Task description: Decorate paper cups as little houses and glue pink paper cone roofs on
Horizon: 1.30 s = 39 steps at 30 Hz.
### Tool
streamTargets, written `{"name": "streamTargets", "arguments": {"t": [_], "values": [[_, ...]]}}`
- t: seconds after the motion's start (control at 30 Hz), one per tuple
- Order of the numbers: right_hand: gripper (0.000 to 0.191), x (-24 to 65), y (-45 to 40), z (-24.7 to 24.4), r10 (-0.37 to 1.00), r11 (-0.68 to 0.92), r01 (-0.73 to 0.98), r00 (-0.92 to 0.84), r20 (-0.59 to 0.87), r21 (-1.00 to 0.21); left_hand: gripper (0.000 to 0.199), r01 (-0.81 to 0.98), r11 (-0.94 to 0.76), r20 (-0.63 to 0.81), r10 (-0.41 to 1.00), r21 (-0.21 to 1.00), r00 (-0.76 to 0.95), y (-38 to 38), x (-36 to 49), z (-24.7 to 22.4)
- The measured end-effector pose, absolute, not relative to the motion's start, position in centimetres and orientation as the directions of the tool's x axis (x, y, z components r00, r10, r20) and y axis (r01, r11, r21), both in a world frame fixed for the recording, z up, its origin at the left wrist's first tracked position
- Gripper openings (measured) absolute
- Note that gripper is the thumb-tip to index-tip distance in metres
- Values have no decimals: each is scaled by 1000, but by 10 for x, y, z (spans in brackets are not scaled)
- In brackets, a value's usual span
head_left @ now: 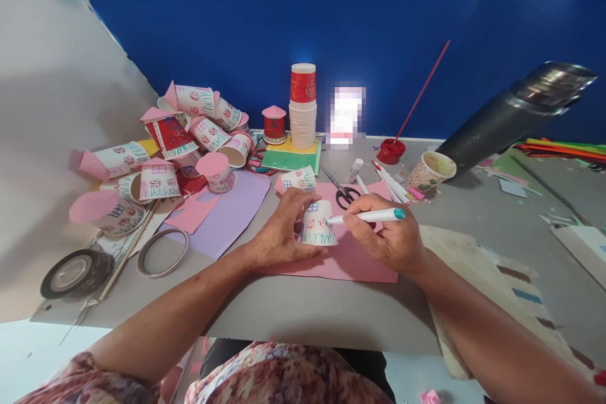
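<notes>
My left hand [288, 227] is wrapped round a white paper cup [318, 230], held upside down over a pink sheet of paper [360, 262]. A blue window, red flowers and green strokes are drawn on the cup. In my right hand [386, 237] is a white felt-tip marker [367, 217] with a green end. Its tip points left and meets or nearly meets the cup's side. Just behind, another decorated cup [298, 180] lies on its side. Black-handled scissors [344, 192] rest beyond my hands, beside several other markers [391, 182].
Decorated cups with pink paper roofs [161, 180] pile up at the left, near tape rolls [163, 254]. A stack of paper cups [303, 120] stands at the back. On the right are a patterned cup [433, 170], a leaning dark flask [502, 117] and a cloth [454, 265].
</notes>
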State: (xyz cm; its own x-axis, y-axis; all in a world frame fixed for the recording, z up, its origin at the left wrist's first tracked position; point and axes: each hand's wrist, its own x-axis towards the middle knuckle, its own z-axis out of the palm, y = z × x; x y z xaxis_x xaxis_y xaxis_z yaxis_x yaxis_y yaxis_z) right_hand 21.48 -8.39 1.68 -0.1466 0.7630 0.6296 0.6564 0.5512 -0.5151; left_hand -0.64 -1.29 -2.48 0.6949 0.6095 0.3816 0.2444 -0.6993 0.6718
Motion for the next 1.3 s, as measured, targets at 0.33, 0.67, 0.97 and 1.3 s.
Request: {"name": "streamTargets", "arguments": {"t": [0.33, 0.67, 0.97, 1.3], "values": [[13, 214, -84, 16, 780, 533, 663, -143, 610, -526, 81, 256, -678, 359, 626, 689, 692, -13, -6, -28], [13, 214, -84, 16, 786, 522, 671, -139, 602, -526, 80, 232, -681, 369, 614, 694, 698, -14, -5, -28], [16, 216, -83, 13, 781, 510, 679, -107, 616, -529, 79, 222, -652, 353, 629, 725, 693, -17, -4, -27], [14, 216, -85, 17, 767, 503, 702, -95, 634, -504, 76, 209, -640, 352, 632, 739, 690, -17, -4, -25]]}}
